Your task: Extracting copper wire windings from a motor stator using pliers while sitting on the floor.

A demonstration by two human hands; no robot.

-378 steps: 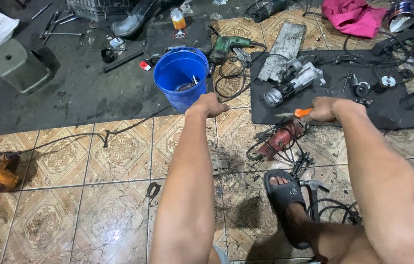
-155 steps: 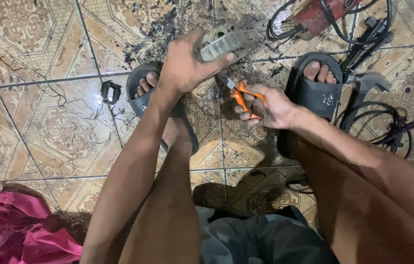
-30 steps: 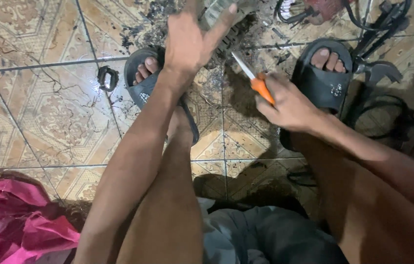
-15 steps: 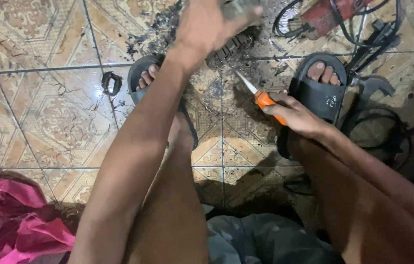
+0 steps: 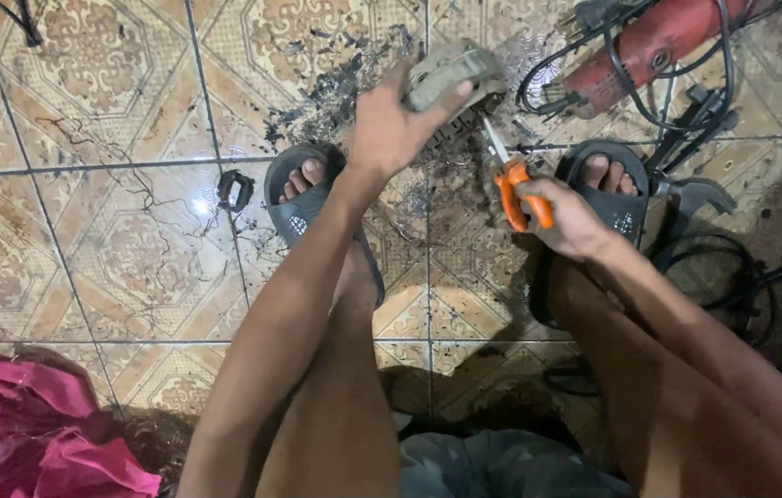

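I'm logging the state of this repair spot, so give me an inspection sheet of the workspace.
Surface: patterned tile floor, black grime and debris around the work area.
Job's things: grey tool part in the left hand; orange-handled screwdriver in the right hand, tip towards the part.
Clutter: small black clip on the floor; pink cloth at lower left.
Hands: both closed on their things.
Cables: black cords tangled around a red power tool.
Surroundings: feet in dark sandals.
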